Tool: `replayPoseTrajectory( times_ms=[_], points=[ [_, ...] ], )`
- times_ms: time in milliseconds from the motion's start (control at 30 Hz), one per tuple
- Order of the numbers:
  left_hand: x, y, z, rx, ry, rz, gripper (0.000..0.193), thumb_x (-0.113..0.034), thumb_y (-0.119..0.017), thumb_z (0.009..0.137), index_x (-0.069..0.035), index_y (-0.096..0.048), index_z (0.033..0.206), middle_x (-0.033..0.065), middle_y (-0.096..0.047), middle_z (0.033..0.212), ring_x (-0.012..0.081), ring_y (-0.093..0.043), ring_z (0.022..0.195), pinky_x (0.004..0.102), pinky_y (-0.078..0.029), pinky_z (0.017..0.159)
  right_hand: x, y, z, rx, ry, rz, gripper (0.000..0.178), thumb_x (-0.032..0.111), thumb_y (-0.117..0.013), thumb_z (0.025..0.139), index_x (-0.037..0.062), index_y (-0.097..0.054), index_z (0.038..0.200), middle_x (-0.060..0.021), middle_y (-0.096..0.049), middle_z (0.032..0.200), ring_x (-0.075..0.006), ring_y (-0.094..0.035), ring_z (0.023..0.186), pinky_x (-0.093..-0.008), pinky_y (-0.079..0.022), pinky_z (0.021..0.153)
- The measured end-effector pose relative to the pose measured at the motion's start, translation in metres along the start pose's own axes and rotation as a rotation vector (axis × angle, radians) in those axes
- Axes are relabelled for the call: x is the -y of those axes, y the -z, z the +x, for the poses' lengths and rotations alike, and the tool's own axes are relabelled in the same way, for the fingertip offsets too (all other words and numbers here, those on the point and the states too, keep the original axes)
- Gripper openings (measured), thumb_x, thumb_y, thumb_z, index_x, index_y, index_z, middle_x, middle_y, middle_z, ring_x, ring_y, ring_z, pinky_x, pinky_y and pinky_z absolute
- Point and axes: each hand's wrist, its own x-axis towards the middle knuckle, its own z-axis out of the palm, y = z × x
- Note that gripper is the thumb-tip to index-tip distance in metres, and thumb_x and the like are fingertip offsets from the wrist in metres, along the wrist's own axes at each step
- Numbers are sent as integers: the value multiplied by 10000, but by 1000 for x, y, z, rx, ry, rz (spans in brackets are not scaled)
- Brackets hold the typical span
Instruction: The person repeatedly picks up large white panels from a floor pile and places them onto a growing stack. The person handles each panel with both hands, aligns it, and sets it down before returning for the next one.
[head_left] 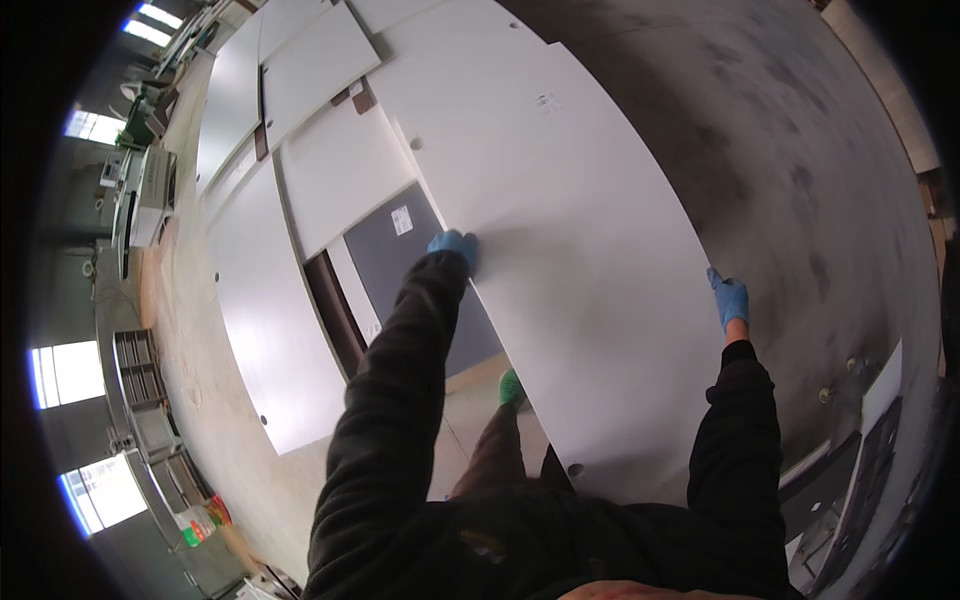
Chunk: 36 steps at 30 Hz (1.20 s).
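A long white panel (pixel 580 260) with round holes near its edges and a small label stretches away in front of me. My left hand (pixel 455 248), in a blue glove, grips the panel's left edge with its fingers curled. On the opposite long edge, my right hand (pixel 730 298), gloved in blue too, is closed round the rim; part of its fingers is hidden. Beneath and left of the panel lies a dark grey board (pixel 400 250) bearing a white label. More white boards (pixel 250 300) overlap on the left.
My green shoe (pixel 511 388) shows beside the panel's left edge. A grey, stained surface (pixel 770 170) extends on the right. Dark boards (pixel 850 490) lean at the lower right. Along the far left wall stand a rack (pixel 143 365) and machinery (pixel 150 195).
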Motion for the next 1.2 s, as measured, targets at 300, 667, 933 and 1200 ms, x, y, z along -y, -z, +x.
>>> replayPoseTrajectory(
  times_ms=[300, 667, 933, 1200],
  points=[
    [38, -17, -115, -123, -99, -679, 419, -319, -474, 1066, 62, -637, 1121, 198, -720, 818, 240, -724, 599, 333, -560, 528, -62, 20, 47, 4, 199, -193, 461, 285, -648, 965, -89, -607, 1231, -203, -639, 1249, -284, -628, 1115, -380, -497, 940],
    [157, -261, -270, 694, -230, -583, 654, -593, -580, 985, -30, -668, 1307, 142, -705, 1178, 247, -660, 1080, 363, -504, 949, -19, -37, 103, 134, 31, -43, 429, 121, -514, 1003, -72, -514, 1386, -187, -540, 1396, -303, -506, 1283, -440, -425, 1083],
    [122, -320, -266, 691, -259, -929, 576, -524, -662, 963, 22, -723, 1134, 76, -736, 1027, 178, -670, 904, 356, -539, 816, 55, -31, 21, -30, -34, -728, 552, 332, -434, 1079, -48, -444, 1478, -136, -492, 1520, -243, -472, 1376, -368, -406, 1131],
    [121, -341, -257, 461, -498, -542, 583, -518, -675, 954, 38, -722, 1122, 120, -742, 1038, 207, -690, 957, 373, -547, 820, 96, 33, -281, -721, -1083, 369, 775, 689, -439, 987, 197, -365, 1580, -102, -355, 1620, -329, -325, 1472, -512, -326, 1168]
  ],
)
